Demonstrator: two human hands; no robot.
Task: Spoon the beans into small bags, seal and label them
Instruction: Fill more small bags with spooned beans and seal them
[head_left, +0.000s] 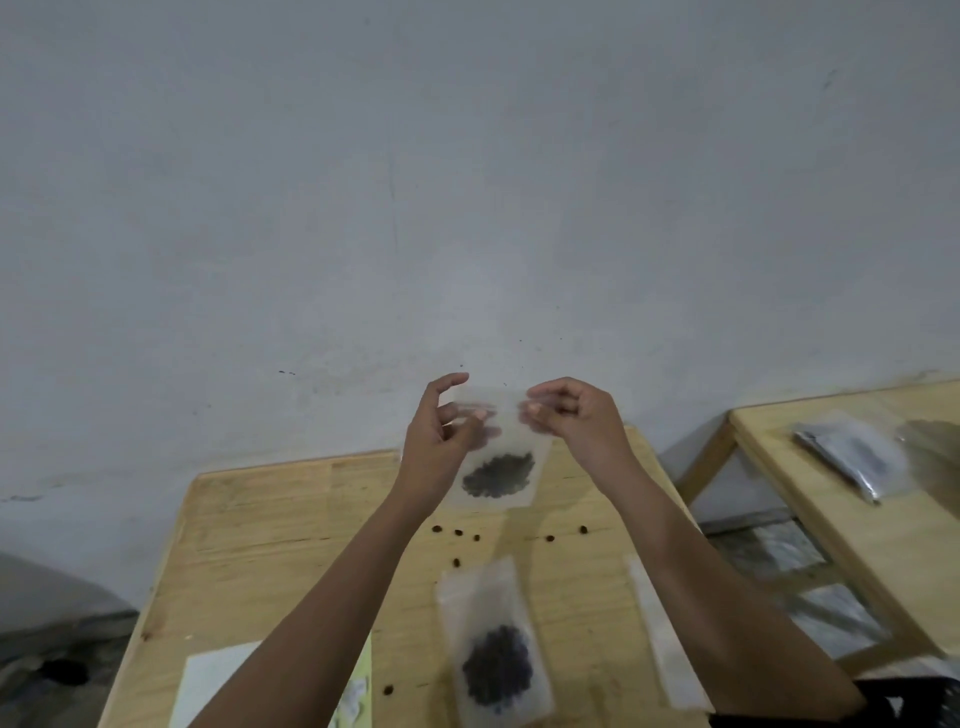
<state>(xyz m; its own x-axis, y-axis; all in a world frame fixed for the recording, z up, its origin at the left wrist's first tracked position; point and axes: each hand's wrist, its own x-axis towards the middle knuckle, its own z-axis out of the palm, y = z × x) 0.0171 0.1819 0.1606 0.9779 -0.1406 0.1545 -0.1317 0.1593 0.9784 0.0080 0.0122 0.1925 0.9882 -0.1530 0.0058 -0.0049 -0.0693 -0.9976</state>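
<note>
A small clear bag (501, 470) with dark beans at its bottom hangs upright above the wooden table (270, 545). My left hand (441, 431) pinches its upper left part between thumb and fingers. At the top right edge my right hand (571, 415) pinches the bag too. A second bag of beans (493, 644) lies flat on the table near the front. Several loose beans (470, 535) are scattered on the wood between the two bags.
An empty clear bag (662, 639) lies on the table under my right forearm. White paper (213, 686) and a greenish sheet sit at the front left. A second wooden table (831, 499) at the right carries a grey pouch (852, 452). A grey wall stands behind.
</note>
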